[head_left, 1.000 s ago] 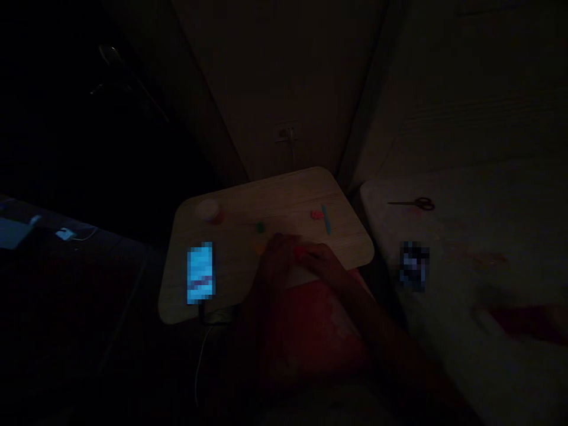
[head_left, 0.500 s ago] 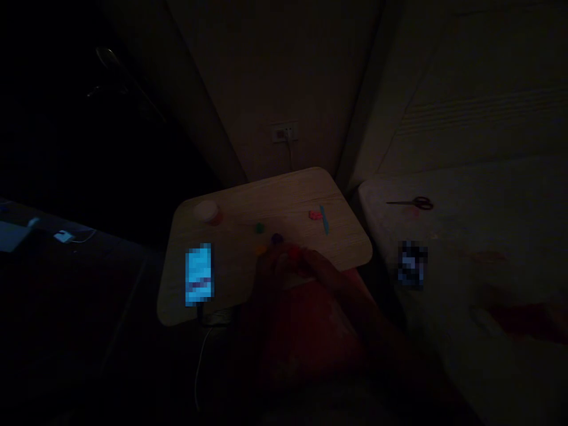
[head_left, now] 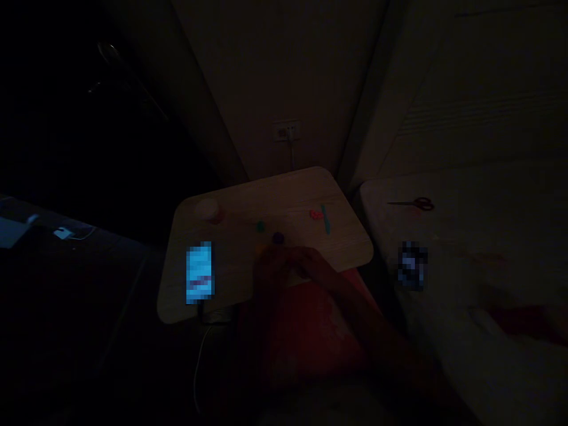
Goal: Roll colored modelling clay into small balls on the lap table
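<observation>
The scene is very dark. My left hand (head_left: pixel 267 267) and my right hand (head_left: pixel 308 263) are held close together over the near edge of a small wooden table (head_left: pixel 248 195). Their fingers look curled toward each other, and anything between them is hidden. My right forearm runs off to the lower right. Just beyond the hands lie a purple lump (head_left: pixel 277 238) and a green lump (head_left: pixel 260 225). Farther right are a small red piece (head_left: pixel 316 215) and a teal stick-like tool (head_left: pixel 326 219).
A lit phone (head_left: pixel 199 273) lies at the table's left front, with a cable hanging below it. A small pale tub (head_left: pixel 208 210) stands at the back left. Scissors (head_left: pixel 415 203) lie on the pale surface to the right. A wall socket (head_left: pixel 286 130) sits behind the table.
A red bit seen at my right fingertips earlier is now covered by my hands. The hands drew back slightly toward the table's near edge, uncovering the purple lump.
</observation>
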The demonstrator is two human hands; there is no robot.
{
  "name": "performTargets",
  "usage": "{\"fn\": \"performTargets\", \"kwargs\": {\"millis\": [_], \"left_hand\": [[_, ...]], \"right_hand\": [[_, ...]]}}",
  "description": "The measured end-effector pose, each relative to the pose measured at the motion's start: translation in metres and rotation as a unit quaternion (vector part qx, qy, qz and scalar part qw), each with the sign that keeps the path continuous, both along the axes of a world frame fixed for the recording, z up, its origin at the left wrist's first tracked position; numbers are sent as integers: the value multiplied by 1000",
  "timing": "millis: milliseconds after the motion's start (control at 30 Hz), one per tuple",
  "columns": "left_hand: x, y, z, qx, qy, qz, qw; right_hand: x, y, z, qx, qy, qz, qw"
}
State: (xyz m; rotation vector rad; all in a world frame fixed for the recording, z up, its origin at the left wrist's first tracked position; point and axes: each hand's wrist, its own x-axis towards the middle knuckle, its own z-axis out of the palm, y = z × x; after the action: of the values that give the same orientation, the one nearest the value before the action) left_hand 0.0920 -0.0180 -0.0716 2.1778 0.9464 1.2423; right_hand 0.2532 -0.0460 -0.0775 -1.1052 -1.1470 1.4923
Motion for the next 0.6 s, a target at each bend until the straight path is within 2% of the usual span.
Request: {"fn": "performTargets", "kwargs": {"millis": [167, 300, 433, 600], "left_hand": [[-2, -3, -6, -5, -6, -2, 1000], [-1, -4, -4, -40, -35, -56, 997], [4, -9, -1, -135, -87, -118, 980], [10, -10, 4, -250, -136, -128, 950]], "right_hand": [[4, -2, -1, 27, 7, 27, 999], [7, -3, -2, 18, 32, 19, 999], [5, -2, -9, 3, 48, -2, 999], [-2, -3, -10, -19, 93, -2, 996]]}}
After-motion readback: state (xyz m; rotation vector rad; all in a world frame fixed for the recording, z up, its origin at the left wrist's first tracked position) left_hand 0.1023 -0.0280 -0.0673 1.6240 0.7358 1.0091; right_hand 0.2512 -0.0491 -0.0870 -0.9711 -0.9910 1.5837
